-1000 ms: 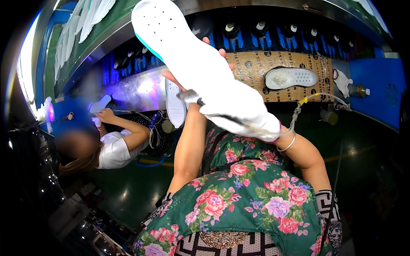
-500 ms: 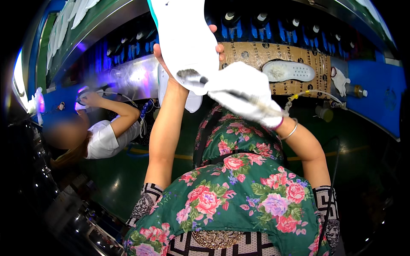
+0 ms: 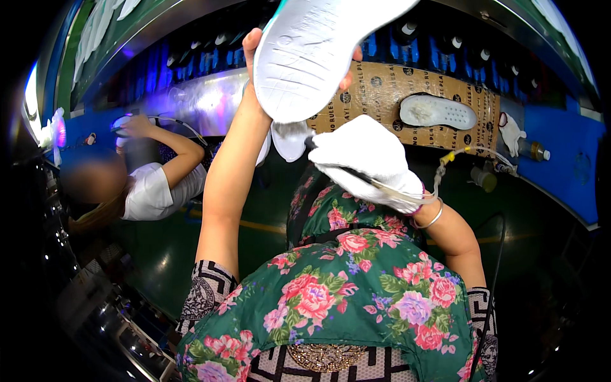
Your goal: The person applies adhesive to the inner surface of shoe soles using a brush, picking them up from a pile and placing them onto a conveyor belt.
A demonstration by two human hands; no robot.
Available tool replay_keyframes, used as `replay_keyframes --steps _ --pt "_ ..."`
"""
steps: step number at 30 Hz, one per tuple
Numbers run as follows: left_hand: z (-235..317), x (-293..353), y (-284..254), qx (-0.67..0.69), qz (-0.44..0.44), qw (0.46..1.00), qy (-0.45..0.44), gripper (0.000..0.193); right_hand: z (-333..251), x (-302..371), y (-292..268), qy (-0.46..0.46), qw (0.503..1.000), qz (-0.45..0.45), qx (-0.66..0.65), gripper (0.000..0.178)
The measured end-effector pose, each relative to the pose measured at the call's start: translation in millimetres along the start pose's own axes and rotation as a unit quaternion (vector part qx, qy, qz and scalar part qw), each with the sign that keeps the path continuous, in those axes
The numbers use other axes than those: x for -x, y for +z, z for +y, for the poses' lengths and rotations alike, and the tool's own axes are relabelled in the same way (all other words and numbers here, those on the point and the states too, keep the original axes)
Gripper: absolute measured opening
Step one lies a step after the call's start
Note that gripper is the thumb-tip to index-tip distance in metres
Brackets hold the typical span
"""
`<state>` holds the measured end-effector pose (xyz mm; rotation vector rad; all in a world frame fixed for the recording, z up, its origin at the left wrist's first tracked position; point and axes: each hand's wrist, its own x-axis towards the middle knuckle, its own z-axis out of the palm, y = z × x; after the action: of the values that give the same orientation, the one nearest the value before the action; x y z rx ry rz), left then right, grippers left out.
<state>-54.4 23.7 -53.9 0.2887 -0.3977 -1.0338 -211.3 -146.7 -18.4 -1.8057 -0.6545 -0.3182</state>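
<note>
My left hand (image 3: 252, 56), bare, grips a white shoe sole (image 3: 302, 60) from beneath, with fingers showing at both of its edges. The sole's grooved face is turned up toward me, and a strip of teal shows on its far left edge. In a white glove, my right hand (image 3: 366, 156) is closed around a dark-handled brush (image 3: 347, 170) with a clear hose (image 3: 439, 181) trailing back past the wrist. The brush's grey, blurred bristles are at the sole's near end; whether they touch it I cannot tell. Partly hidden behind lies another pale sole (image 3: 289, 145).
Cardboard (image 3: 382, 114) covers the bench ahead, bearing a grey-white sole (image 3: 439, 111). To its right are a white glove (image 3: 511, 134) and a bottle (image 3: 534, 151). Black-and-blue holders (image 3: 439, 60) line the back. A co-worker (image 3: 159, 191) sits at the left.
The sole has tilted and shifted right in my left hand, showing more of its grooved face. My right hand has dropped slightly, taking the brush from the sole's face to its near edge.
</note>
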Motion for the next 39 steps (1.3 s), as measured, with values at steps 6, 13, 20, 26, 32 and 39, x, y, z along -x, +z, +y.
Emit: replay_keyframes --steps 6,13,20,26,32,39 --pt "4.9 10.5 -5.6 -0.064 0.082 0.994 -0.043 0.114 6.8 -13.7 -12.2 0.002 0.999 0.033 0.028 0.025" --pt "8.2 -6.1 12.6 -0.024 0.012 0.999 -0.043 0.112 -0.1 -12.1 -0.9 0.001 0.999 -0.020 -0.044 0.025" --pt "2.8 6.8 -0.6 -0.024 0.067 0.997 -0.002 0.110 0.4 -8.4 -2.9 0.222 0.948 -0.014 -0.228 0.017" --pt "-36.0 25.9 27.7 0.039 0.246 0.964 0.087 0.102 14.0 -34.8 -47.9 0.070 0.990 0.118 0.029 0.022" --pt "-65.2 38.5 26.9 0.058 0.179 0.981 0.036 0.104 22.0 -42.4 -68.2 -0.042 0.958 0.167 0.230 0.029" --pt "-31.7 17.2 52.3 -0.012 -0.035 0.996 0.083 0.129 4.7 20.3 -88.7 0.196 0.873 0.301 -0.330 0.020"
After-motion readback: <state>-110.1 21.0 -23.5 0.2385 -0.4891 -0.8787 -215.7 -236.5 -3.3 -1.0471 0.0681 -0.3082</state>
